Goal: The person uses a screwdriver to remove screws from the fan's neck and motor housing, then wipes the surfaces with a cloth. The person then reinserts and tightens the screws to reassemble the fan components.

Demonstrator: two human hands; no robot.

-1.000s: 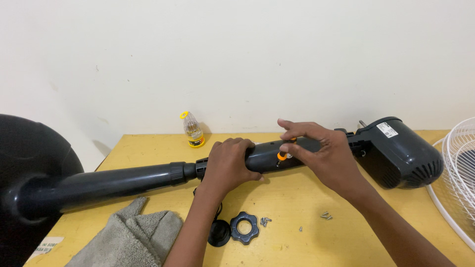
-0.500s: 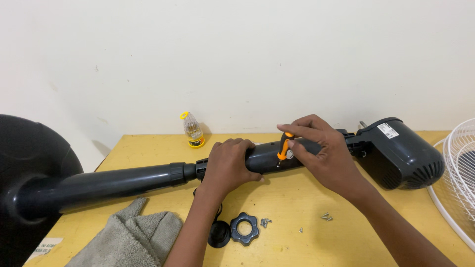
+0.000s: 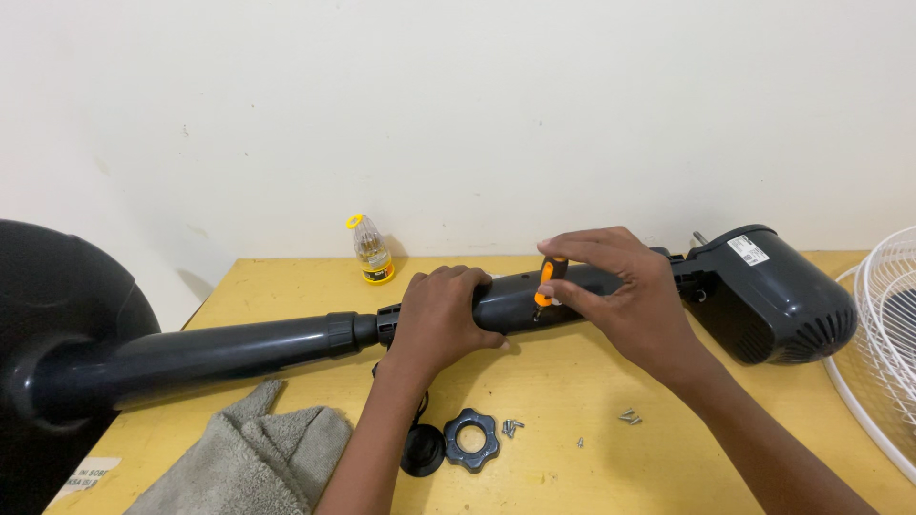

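**On the yellow tabletop: two hands, one fan pole, one small screwdriver**

On the yellow tabletop [image 3: 611,381] one dark grey fan pole [image 3: 239,348] lies flat, joined to one motor housing [image 3: 778,291] at the right. The left hand [image 3: 439,319] has its grip closed around the pole. The right hand [image 3: 625,291] pinches one small orange-and-black screwdriver [image 3: 546,279] upright, its tip on the pole. Below lie one grey cloth [image 3: 248,458], one black ring nut [image 3: 471,440], one round black cap [image 3: 422,449] and several loose screws [image 3: 512,426]. One small bottle [image 3: 370,250] stands by the wall.

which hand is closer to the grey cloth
Left. The left hand grips the fan pole just above the grey cloth; the right hand is farther right, holding a small screwdriver.
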